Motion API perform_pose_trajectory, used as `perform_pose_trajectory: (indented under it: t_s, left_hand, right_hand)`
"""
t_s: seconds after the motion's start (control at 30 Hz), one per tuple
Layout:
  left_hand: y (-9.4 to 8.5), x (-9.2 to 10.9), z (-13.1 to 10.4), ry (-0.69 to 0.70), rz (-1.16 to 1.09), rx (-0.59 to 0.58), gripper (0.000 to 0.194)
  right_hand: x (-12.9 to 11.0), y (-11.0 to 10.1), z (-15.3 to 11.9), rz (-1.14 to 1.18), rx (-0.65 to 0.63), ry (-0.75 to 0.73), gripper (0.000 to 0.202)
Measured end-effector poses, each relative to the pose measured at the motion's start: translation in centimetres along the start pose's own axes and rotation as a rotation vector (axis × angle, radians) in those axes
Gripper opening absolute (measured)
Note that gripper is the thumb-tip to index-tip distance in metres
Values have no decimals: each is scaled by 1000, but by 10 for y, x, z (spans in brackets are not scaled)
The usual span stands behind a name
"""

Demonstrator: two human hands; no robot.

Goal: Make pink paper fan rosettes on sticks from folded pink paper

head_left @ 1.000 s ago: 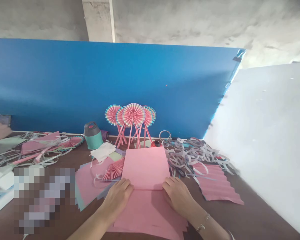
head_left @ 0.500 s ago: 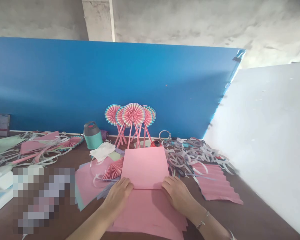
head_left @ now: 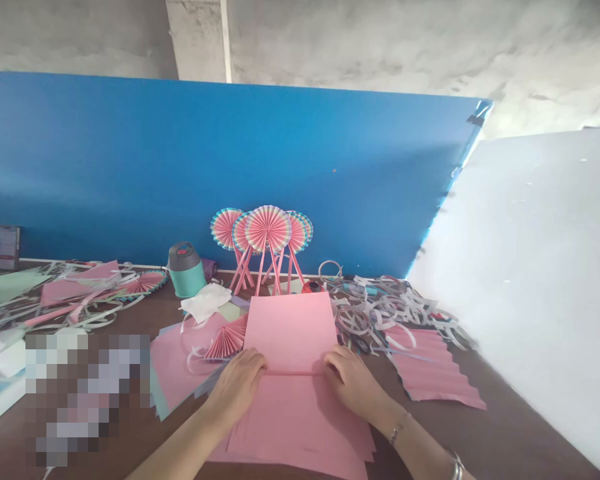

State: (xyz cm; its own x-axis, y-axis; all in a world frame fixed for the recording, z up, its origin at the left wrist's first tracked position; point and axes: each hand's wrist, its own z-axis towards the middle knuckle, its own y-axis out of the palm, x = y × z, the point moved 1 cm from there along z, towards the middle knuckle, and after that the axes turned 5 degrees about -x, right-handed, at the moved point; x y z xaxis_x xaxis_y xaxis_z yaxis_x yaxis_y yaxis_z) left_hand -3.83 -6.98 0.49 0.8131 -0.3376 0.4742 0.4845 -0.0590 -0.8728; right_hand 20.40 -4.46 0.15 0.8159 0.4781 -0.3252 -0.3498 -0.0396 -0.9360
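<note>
Evidently, left hand [head_left: 239,385] and right hand [head_left: 353,385], fingers curled, pinch 1 pink paper sheet [head_left: 290,333]; likely light, easily creased; grip both near corners.

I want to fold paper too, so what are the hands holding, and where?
Both hands, left and right, hold the flat, pink paper sheet by its near edge, one at each corner.
</note>
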Motion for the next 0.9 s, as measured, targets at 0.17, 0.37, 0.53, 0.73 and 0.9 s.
perform_pose_trajectory:
  t_s: [0.17, 0.37, 0.53, 0.73, 0.9]
  left_hand:
    - [0, 2, 3, -7, 105, -38, 26]
    - [4, 4, 2, 41, 284, -42, 27]
    - [2, 10, -1, 10, 391, -137, 31]
    - [-1, 10, -5, 50, 439, -178, 30]
    - [-5, 13, -4, 43, 490, -245, 41]
  right_hand:
    - [1, 2, 1, -27, 31, 20, 18]
    - [0, 1, 1, -147, 60, 5, 14]
    - [-2, 5, -2, -299, 4, -115, 20]
    - [-2, 3, -5, -368, -71, -204, 16]
    - [-3, 4, -1, -472, -97, -250, 18]
